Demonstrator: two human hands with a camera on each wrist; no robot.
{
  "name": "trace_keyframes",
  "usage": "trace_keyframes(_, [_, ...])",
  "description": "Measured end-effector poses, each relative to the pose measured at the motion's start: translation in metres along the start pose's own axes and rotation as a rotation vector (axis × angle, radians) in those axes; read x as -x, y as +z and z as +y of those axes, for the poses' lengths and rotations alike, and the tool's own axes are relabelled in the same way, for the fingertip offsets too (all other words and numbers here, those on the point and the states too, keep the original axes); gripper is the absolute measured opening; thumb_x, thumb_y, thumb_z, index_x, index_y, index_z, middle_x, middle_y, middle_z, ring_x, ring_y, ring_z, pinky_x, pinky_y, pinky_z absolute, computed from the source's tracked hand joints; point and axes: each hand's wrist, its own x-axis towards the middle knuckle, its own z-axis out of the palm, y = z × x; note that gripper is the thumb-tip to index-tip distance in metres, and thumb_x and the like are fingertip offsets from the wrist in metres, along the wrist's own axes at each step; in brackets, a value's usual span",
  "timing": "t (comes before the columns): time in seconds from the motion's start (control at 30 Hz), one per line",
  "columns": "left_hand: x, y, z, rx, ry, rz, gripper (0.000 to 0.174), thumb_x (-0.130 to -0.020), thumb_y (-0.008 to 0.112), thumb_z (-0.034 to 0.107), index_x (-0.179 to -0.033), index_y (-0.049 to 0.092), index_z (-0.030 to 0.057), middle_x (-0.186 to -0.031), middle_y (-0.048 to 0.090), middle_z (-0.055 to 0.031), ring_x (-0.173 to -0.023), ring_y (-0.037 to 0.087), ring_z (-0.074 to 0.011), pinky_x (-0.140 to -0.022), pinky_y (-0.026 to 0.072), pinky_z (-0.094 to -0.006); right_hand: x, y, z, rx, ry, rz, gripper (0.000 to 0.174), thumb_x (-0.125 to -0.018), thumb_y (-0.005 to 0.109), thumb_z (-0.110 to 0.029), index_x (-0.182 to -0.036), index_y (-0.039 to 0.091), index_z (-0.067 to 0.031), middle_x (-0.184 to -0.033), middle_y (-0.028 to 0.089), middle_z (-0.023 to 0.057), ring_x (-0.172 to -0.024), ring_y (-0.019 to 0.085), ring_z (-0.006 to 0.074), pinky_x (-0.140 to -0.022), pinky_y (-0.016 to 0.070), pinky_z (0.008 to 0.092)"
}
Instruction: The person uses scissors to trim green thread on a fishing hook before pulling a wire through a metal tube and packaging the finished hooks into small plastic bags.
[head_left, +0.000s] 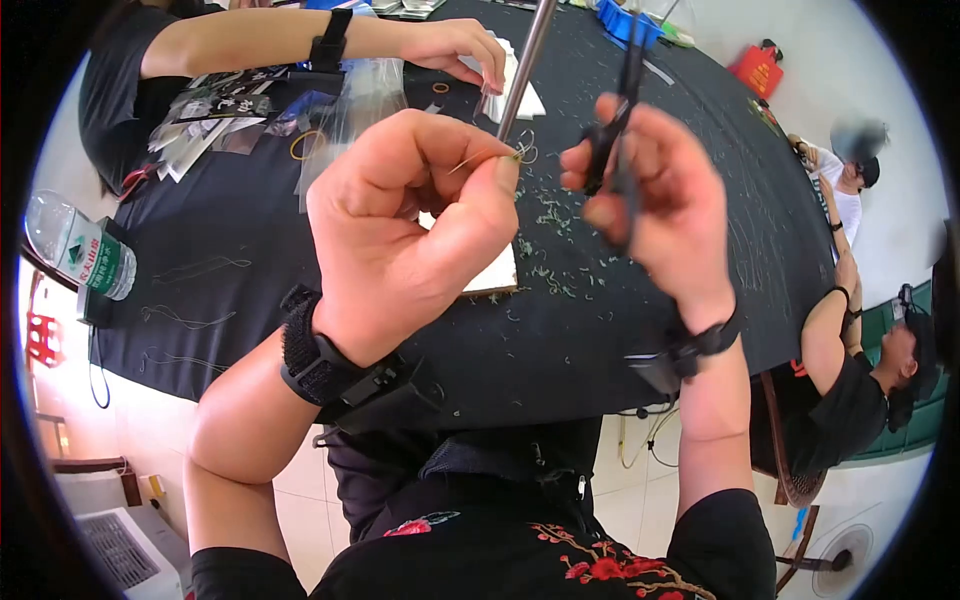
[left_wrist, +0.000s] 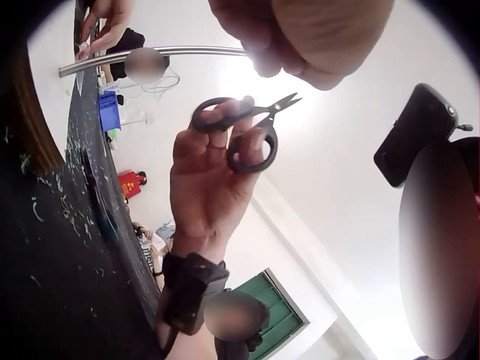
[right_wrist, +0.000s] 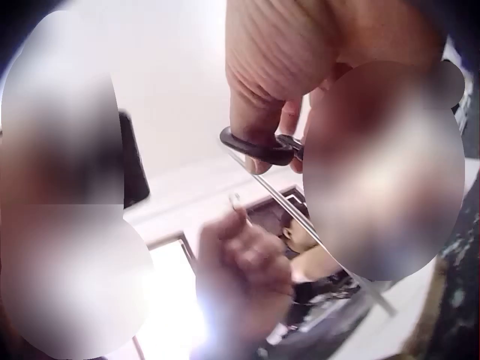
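Pinching a thin, pale looped thread point(head_left: 526, 150) between thumb and forefinger, the left hand point(head_left: 400, 215) hung above the black cloth-covered table point(head_left: 250, 300); to its right, the right hand point(head_left: 672, 190) held small black scissors point(left_wrist: 277, 108) by the finger loops, blades parted.

"What lettering are you seeing?"
"On my feed, I'm making out 农夫山泉 on the bottle point(head_left: 82, 245)'s label point(head_left: 95, 262); white characters on the dark packet point(head_left: 215, 106) are coming through too small."
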Motion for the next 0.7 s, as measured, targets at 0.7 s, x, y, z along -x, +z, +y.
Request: trace_keyframes(0.7, [-0.004, 0.001, -0.007, -0.058, 0.023, 0.009, 0.003, -0.082, 0.051, 0.001, -0.080, 0.052, -0.0004, -0.056, 0.048, -0.0010, -0.043, 0.044, -0.0059, -0.041, 0.0328, -0.0183, 0.019, 0.003, 0.010, 0.622, -0.311, -0.048, 0.056, -0.054, 0.069, -0.006, -0.109, 0.057, -0.0079, -0.081, 0.051, 0.0095, -0.074, 0.050, 0.0235, -0.067, 0.0417, 0.0308])
